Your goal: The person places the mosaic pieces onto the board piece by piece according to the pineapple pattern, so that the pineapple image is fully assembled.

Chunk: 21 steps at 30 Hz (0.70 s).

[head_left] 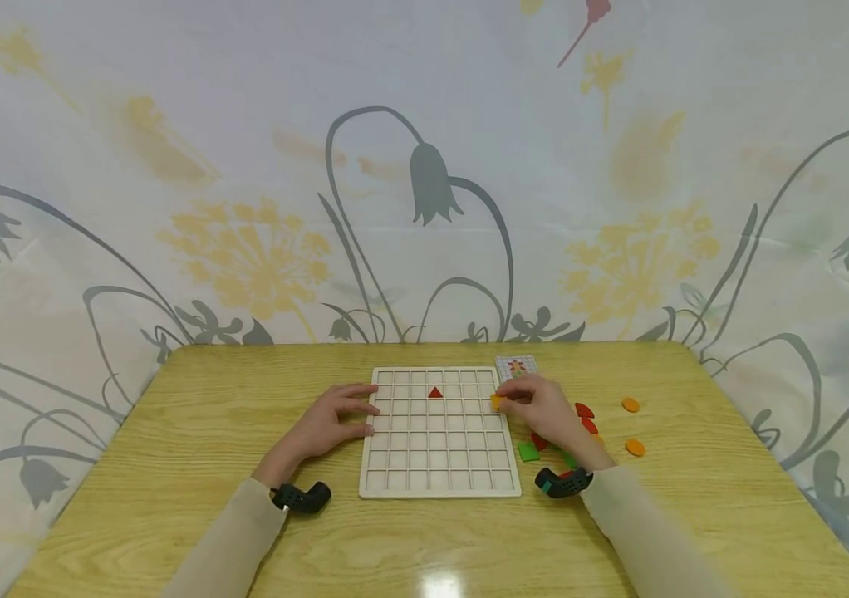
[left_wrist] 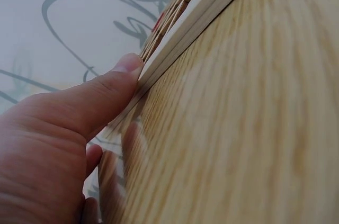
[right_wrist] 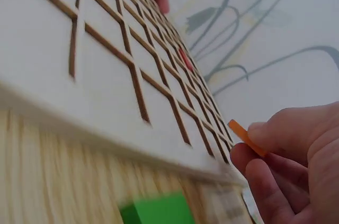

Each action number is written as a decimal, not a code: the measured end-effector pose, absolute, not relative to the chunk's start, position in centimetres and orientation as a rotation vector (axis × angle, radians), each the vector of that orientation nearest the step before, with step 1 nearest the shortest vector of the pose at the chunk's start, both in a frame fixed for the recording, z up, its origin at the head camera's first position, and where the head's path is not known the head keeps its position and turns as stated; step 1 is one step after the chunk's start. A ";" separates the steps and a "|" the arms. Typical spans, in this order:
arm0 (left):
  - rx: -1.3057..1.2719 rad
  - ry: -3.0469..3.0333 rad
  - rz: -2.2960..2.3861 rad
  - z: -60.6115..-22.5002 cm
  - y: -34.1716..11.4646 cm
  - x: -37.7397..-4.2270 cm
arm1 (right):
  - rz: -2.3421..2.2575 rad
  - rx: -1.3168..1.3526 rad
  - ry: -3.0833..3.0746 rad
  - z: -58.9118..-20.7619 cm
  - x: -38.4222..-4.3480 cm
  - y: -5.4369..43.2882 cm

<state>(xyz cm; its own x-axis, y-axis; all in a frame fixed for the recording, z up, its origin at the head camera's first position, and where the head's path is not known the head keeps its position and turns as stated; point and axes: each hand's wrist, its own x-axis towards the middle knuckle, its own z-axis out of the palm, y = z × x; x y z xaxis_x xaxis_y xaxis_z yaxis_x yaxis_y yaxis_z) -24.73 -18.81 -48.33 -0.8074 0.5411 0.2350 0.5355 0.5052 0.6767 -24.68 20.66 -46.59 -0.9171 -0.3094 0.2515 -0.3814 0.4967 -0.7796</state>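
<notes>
A white wooden grid board [head_left: 438, 457] lies on the table, a red triangle [head_left: 435, 393] in one cell of its upper part. My left hand [head_left: 331, 422] rests at the board's left edge with fingers fairly straight; in the left wrist view the thumb [left_wrist: 114, 86] touches the rim. My right hand [head_left: 547, 411] pinches an orange piece [right_wrist: 247, 137] between thumb and fingers, at the board's upper right edge. Beneath and beside that hand lie red pieces [head_left: 584, 411] and a green square [head_left: 528, 452], some partly hidden by the hand and wrist.
A small card with a printed flower picture [head_left: 517, 365] lies behind the right hand, partly covered. Two orange round pieces [head_left: 630, 404] lie farther right on the wooden table [head_left: 245, 374]. A patterned cloth [head_left: 424, 274] stands behind the table.
</notes>
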 end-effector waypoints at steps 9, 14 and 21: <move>1.021 2.736 1.201 -48.6 -18.5 -24.9 | 1.448 0.718 -2.623 -47.1 -24.7 16.1; 1.008 2.742 1.202 -48.6 -18.6 -24.8 | 1.457 0.709 -2.619 -48.0 -25.4 14.3; 1.008 2.749 1.203 -48.5 -18.7 -24.9 | 1.436 0.709 -2.639 -48.4 -25.7 13.1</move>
<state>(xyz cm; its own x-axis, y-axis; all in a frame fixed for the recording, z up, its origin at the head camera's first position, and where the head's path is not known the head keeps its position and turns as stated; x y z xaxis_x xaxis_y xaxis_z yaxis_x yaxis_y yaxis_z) -24.90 -18.73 -48.52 -0.7971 0.5437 0.2626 0.5619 0.5088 0.6522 -25.70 13.06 -48.38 -0.8931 -0.3668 0.2604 -0.4178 0.4621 -0.7822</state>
